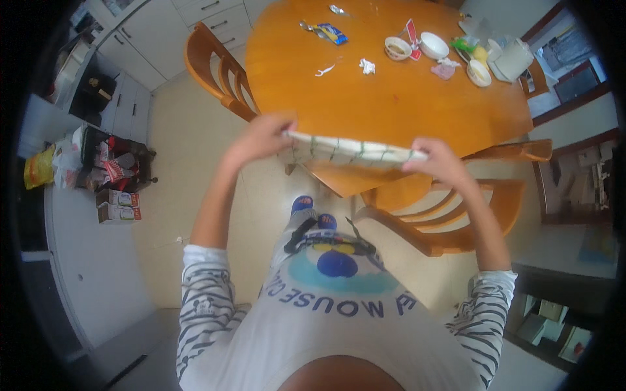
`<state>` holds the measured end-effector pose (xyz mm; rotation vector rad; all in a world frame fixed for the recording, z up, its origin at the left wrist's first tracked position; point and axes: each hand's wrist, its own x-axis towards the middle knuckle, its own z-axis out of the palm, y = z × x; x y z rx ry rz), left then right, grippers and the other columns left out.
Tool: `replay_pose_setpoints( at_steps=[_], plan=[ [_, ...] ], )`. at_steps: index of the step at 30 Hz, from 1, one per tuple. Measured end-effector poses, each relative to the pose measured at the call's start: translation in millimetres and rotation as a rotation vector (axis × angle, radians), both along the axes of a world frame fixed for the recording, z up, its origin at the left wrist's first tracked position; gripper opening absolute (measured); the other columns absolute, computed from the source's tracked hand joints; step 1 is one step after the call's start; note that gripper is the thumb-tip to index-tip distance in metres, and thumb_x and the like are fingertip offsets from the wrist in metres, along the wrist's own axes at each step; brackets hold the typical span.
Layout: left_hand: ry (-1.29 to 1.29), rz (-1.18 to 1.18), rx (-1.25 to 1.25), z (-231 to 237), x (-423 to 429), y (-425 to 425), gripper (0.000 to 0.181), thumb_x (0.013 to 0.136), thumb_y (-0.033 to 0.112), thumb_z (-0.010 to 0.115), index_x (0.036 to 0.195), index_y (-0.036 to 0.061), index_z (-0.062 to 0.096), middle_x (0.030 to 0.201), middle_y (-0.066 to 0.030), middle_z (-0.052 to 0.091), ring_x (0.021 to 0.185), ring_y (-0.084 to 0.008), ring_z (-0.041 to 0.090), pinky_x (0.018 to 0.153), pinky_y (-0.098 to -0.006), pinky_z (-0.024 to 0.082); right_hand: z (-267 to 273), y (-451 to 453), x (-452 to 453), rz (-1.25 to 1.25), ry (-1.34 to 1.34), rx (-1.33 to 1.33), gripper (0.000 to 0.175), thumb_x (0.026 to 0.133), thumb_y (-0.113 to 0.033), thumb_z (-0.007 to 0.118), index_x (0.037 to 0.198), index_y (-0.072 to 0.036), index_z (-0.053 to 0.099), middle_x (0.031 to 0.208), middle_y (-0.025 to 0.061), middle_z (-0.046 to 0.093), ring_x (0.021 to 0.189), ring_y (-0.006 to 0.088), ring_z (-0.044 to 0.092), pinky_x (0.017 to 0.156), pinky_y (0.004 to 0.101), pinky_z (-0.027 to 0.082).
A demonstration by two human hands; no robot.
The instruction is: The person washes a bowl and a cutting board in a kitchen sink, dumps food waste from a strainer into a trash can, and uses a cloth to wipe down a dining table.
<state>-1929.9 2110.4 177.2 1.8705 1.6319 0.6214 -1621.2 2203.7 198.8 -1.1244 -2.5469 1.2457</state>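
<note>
A white cloth with a green check pattern [352,149] is stretched between my two hands, in front of the near edge of the wooden table [337,105]. My left hand [266,137] grips one end of the cloth. At the opposite end, my right hand [433,159] pinches the corner between thumb and fingers. The cloth sags a little in the middle, and its lower part hangs down before the table edge. Whether it touches the table I cannot tell.
Bowls [397,48], a crumpled tissue [367,66], a dental floss pick [325,71] and a blue-yellow wrapper [332,33] lie on the table. A white kettle [513,58] stands at its right. Wooden chairs [220,73] flank the table; another chair [440,229] is close to my right arm.
</note>
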Motion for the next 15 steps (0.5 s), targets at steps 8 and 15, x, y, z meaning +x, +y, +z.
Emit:
replay_pose_setpoints(
  at_steps=[8, 15],
  plan=[
    [-0.371, -0.270, -0.255, 54, -35, 58, 0.019, 0.072, 0.020, 0.053, 0.074, 0.0015, 0.054, 0.057, -0.0031, 0.047, 0.052, -0.0075, 0.042, 0.048, -0.0220, 0.034, 35, 48, 3, -0.037, 0.189, -0.437, 0.016, 0.075, -0.019, 0.054, 0.068, -0.005, 0.051, 0.059, -0.0052, 0.045, 0.054, 0.0021, 0.039, 0.047, 0.0165, 0.032],
    [0.332, 0.139, -0.064, -75, -28, 108, 0.023, 0.066, 0.021, 0.051, 0.076, -0.0001, 0.055, 0.075, -0.0171, 0.055, 0.072, -0.0296, 0.053, 0.064, -0.0348, 0.042, -73, 90, -18, -0.078, -0.307, 0.088, 0.020, 0.070, -0.018, 0.052, 0.081, -0.002, 0.054, 0.074, 0.0068, 0.053, 0.071, 0.0176, 0.050, 0.063, 0.0278, 0.040]
  ],
)
